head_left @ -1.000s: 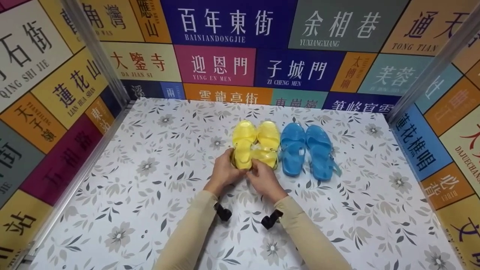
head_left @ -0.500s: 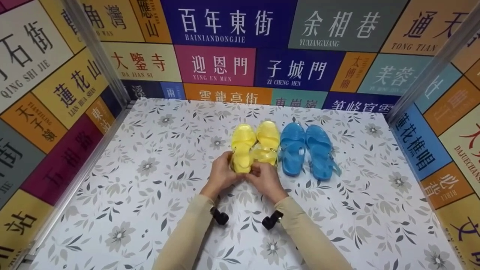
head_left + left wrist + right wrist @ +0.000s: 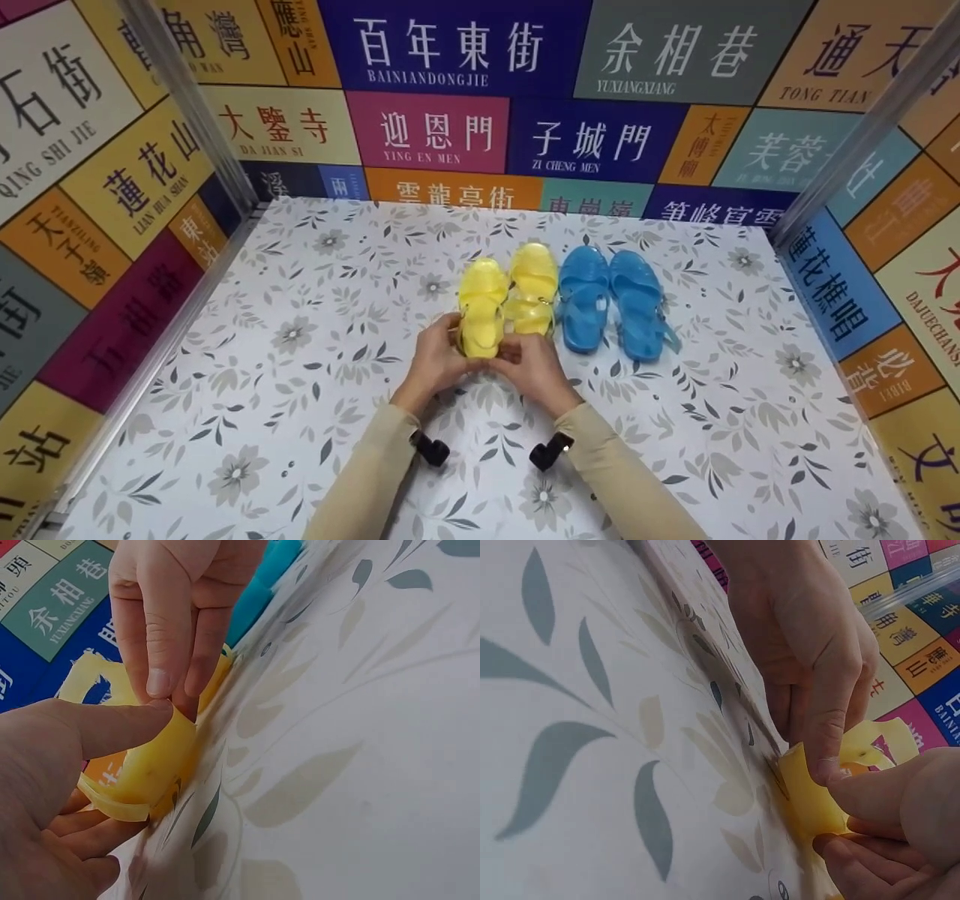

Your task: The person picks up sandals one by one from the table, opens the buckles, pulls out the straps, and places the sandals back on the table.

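Both hands are at the heel of the left yellow sandal (image 3: 481, 304), whose toe points away from me. My left hand (image 3: 433, 361) holds it from the left; in the left wrist view the thumb lies on the heel (image 3: 161, 761) and the fingers curl beneath. From the other side my right hand (image 3: 534, 371) pinches the heel edge, its thumb meeting the left thumb in the right wrist view. The second yellow sandal (image 3: 534, 262) stands close on the right, its heel partly hidden by the right hand. Whether the held sandal's toe touches the table cannot be told.
A pair of blue sandals (image 3: 583, 289) stands just right of the yellow ones, with a strap sticking out at the far right. They rest on a white floral tabletop (image 3: 240, 390). Panels with colourful street-name signs (image 3: 431, 133) enclose the back and sides.
The held yellow sandal has been drawn towards me and slightly left, out of line with its mate. Both hands have come back with it. The other sandals have stayed put.
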The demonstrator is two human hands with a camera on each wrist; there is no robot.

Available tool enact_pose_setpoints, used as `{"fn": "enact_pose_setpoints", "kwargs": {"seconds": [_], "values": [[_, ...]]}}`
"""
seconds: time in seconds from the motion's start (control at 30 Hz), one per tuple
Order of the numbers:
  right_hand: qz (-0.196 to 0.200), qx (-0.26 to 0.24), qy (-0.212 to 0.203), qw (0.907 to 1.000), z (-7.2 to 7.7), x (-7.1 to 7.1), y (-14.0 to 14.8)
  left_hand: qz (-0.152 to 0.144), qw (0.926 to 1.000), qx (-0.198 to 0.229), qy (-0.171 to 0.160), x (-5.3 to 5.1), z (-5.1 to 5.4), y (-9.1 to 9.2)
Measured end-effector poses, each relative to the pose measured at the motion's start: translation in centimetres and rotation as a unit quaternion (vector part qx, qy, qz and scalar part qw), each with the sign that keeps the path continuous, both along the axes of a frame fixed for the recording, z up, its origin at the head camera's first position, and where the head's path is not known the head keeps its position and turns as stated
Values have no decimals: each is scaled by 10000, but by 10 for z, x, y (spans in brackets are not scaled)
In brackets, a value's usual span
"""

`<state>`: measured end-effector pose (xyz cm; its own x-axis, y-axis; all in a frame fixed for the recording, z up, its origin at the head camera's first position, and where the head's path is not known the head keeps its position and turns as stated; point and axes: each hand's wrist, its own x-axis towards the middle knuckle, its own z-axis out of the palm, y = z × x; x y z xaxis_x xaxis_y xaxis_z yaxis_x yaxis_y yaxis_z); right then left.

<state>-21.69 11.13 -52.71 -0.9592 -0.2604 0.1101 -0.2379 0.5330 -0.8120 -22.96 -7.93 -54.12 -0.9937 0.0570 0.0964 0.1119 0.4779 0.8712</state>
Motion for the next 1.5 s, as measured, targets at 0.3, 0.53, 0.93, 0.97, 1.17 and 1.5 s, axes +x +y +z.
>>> {"fn": "enact_pose_setpoints", "kwargs": {"seconds": [0.3,0.53,0.93,0.97,1.17,1.5], "values": [[274,89,43,9996,0,12,5,-98,9999,56,123,17,-2,-3],[461,392,218,9979,1,18,6,-248,9994,-192,162,24,-1,-7],[794,377,53,9961,2,22,12,-511,9985,-125,-138,32,2,-12],[795,391,62,9960,2,21,13,-554,9982,-52,-214,32,2,-13],[484,457,265,9974,7,17,18,-812,9940,532,-512,30,4,-26],[-182,178,1314,9910,24,5,11,-791,9966,71,207,24,0,-38]]}}
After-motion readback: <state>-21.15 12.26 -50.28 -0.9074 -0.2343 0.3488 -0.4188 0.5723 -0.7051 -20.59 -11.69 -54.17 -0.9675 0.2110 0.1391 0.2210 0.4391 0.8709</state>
